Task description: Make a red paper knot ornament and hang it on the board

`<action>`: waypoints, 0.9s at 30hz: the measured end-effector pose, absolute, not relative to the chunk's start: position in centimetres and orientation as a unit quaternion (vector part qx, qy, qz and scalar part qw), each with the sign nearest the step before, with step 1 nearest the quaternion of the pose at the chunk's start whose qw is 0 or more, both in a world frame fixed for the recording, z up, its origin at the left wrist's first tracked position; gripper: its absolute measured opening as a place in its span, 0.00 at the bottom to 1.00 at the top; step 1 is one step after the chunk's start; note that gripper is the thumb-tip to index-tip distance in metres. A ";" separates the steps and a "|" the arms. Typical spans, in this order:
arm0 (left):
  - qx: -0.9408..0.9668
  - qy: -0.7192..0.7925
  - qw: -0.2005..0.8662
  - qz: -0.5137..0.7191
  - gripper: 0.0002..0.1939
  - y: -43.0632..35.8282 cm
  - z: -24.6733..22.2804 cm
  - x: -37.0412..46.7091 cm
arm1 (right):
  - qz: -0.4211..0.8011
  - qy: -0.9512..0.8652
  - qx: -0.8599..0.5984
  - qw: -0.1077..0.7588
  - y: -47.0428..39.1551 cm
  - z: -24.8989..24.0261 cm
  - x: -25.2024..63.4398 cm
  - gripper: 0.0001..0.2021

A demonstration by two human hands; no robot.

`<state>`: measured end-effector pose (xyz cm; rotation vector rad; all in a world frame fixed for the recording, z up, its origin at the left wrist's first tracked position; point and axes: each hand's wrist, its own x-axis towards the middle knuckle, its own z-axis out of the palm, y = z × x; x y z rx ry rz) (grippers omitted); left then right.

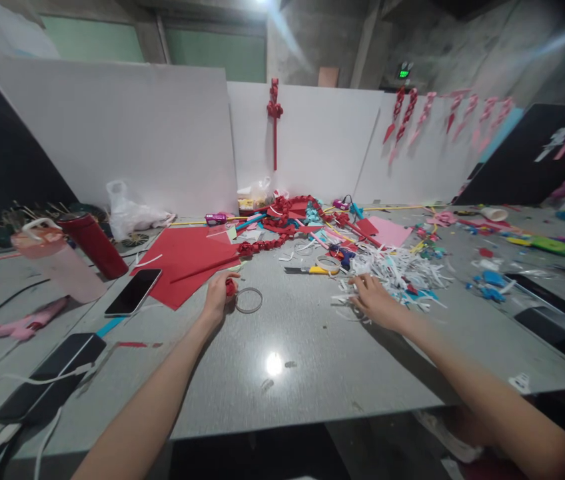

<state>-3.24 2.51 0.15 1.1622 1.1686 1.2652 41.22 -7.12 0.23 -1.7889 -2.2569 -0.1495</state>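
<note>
Head view: left hand [218, 297] holds a red piece [231, 287] beside a ring [261, 300], while right hand [375, 300], grip unclear, touches white strips [407, 270].

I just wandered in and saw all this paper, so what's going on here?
Someone is working at a cluttered table. The left hand holds a small red piece, with a thin ring close beside it. The right hand is at the edge of a heap of white strips; whether it grips any is unclear. A yellow cutter lies between the hands, farther back.
</note>
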 end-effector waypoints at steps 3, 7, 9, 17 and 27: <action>0.478 0.443 0.534 0.539 0.19 2.1 0.5 -2.6 | -0.094 -0.758 -0.639 0.094 -5.8 -0.2 41.5 0.25; 0.461 0.358 0.605 0.542 0.20 1.2 1.0 -1.5 | -0.088 -0.791 -0.590 0.132 -4.1 1.2 38.1 0.29; 0.459 0.322 0.637 0.529 0.21 0.8 1.1 -1.1 | -0.064 -0.820 -0.546 0.159 -3.6 2.5 34.8 0.27; 0.450 0.291 0.679 0.502 0.21 -0.5 1.2 0.0 | 0.055 -0.876 -0.354 0.321 -2.1 3.9 22.5 0.17; 0.448 0.296 0.683 0.495 0.21 -0.4 0.3 0.3 | 0.149 -0.832 -0.318 0.429 -0.5 -1.8 19.5 0.13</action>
